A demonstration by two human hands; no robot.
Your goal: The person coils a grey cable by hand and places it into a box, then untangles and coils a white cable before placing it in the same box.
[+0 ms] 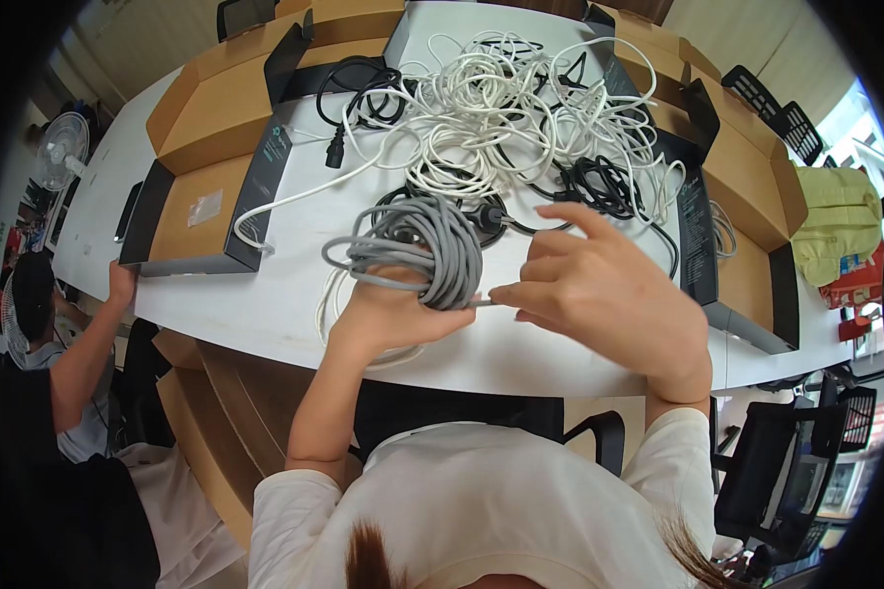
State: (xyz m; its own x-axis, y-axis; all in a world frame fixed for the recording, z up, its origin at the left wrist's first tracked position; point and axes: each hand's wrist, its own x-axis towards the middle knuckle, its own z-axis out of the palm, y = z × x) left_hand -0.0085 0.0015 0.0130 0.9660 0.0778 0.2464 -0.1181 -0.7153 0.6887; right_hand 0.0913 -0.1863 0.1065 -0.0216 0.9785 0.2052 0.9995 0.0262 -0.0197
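Note:
A bundle of grey cable point(432, 250), wound into a thick coil, is held up over the front of the table. My left hand point(388, 312) grips it from below, with the fingers partly hidden behind the loops. At the coil's lower right, my right hand point(594, 290) pinches a short, thin length of the grey cable between its fingertips, while another finger sticks up. Just beyond the coil lies a black plug point(489, 218) with its cord. A large tangle of white cables point(481, 137) covers the table behind my hands.
Open cardboard boxes stand left point(201, 211) and right point(746, 265), the left one holding a small clear bag point(205, 207). Black cables point(604, 187) lie among the white ones on the white table point(265, 319). Another person's hand point(121, 285) touches the left box.

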